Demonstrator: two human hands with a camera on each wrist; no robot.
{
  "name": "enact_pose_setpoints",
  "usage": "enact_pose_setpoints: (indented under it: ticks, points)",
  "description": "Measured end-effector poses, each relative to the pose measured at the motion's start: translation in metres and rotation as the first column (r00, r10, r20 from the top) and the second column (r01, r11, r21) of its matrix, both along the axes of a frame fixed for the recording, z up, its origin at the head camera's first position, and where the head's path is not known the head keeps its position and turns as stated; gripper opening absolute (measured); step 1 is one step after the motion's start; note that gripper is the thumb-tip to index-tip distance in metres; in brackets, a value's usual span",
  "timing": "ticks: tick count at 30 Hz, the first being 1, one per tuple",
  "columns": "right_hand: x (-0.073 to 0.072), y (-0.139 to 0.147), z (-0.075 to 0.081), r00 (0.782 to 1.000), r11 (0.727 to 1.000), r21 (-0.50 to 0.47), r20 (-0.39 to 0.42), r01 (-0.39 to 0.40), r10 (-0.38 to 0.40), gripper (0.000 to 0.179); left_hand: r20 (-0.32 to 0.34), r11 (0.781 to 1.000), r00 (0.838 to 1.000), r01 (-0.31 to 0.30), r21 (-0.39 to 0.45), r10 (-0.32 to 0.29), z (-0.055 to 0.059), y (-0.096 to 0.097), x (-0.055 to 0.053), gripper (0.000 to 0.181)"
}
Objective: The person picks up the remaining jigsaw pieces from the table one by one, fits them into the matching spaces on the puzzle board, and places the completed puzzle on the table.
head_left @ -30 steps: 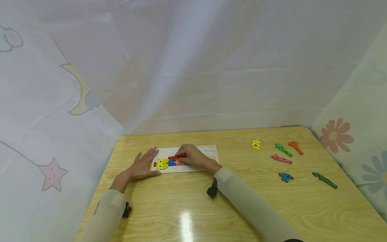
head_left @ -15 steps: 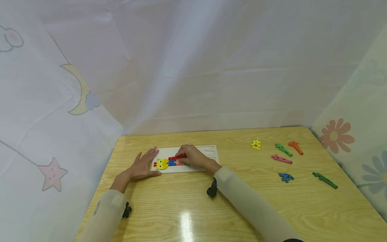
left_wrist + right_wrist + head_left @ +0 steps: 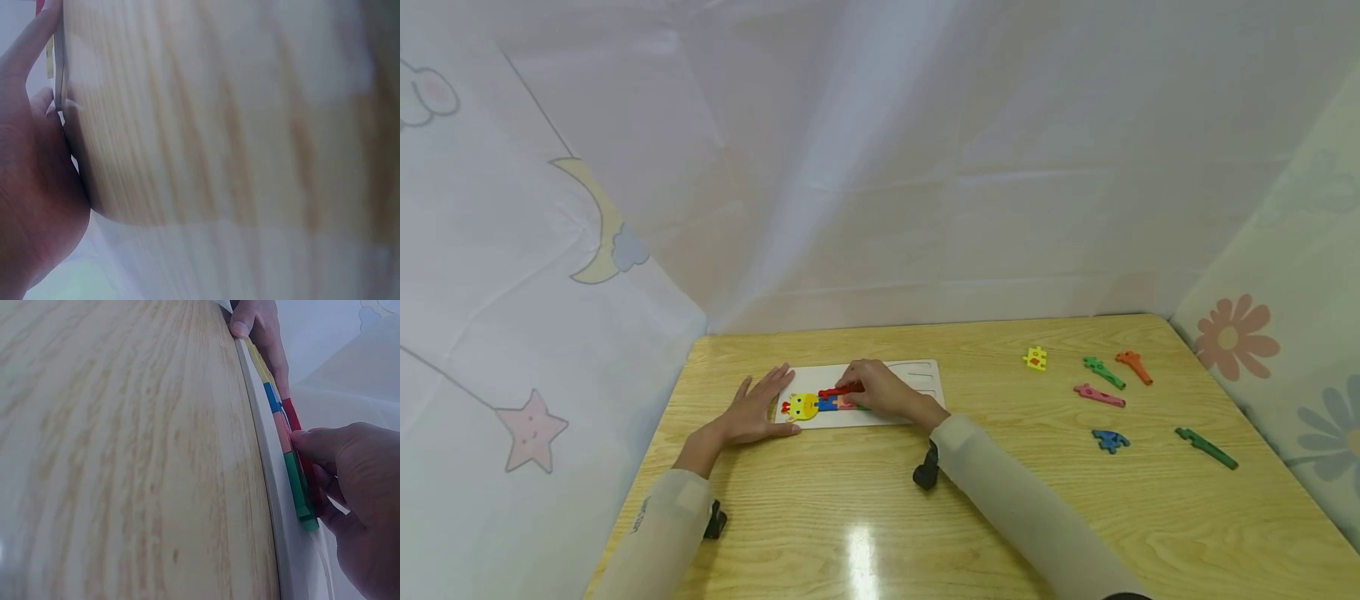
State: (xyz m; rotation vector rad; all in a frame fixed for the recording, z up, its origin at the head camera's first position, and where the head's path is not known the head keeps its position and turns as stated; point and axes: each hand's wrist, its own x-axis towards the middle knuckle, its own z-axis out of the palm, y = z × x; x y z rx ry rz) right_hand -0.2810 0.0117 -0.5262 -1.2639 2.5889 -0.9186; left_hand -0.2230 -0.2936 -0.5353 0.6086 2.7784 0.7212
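Note:
A white puzzle board lies towards the table's back left. My left hand rests at its left end, fingers and thumb spread along the corners. In the board sit a yellow giraffe head, a blue piece, a pink piece and a green piece, in a row. Above that row, my right hand pinches a long red puzzle piece between thumb and fingers. The right wrist view shows this red piece standing slightly higher than the row beside it. My right hand hides part of the board.
To the right on the wooden table lie loose pieces: yellow, light green, orange, pink, blue and dark green. Printed cloth hangs behind the table.

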Motion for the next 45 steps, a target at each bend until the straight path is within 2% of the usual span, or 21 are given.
enact_pose_setpoints:
  ticks: [7, 15, 25, 31, 45]
  points:
    - [0.0000, 0.0002, -0.0007, 1.000, 1.000, -0.009, 0.011, 0.000, 0.000, 0.022, 0.013, 0.999, 1.000, -0.010, -0.032, 0.010, -0.0008, -0.0003, -0.0016, 0.110]
    - [0.0010, 0.0007, -0.0011, 1.000, 1.000, -0.018, 0.008, -0.016, 0.016, 0.021, -0.008, 1.000, 1.000, 0.001, 0.001, -0.001, -0.0011, -0.0003, -0.0004, 0.110]
    - [0.0061, 0.0052, 0.0004, 0.999, 1.000, 0.014, 0.032, -0.027, 0.027, 0.032, 0.006, 1.000, 1.000, -0.003, -0.017, 0.003, 0.0019, -0.0003, -0.0003, 0.109]
    - [0.0081, 0.0043, -0.0017, 1.000, 0.998, 0.053, -0.009, -0.015, 0.016, 0.032, -0.002, 1.000, 1.000, -0.005, -0.015, 0.005, 0.0041, 0.0011, 0.0007, 0.108]
    - [0.0096, 0.0024, -0.0086, 0.998, 1.000, 0.014, -0.064, -0.011, 0.012, 0.027, -0.012, 1.000, 1.000, 0.001, -0.020, -0.001, 0.0024, 0.0000, 0.0003, 0.107]
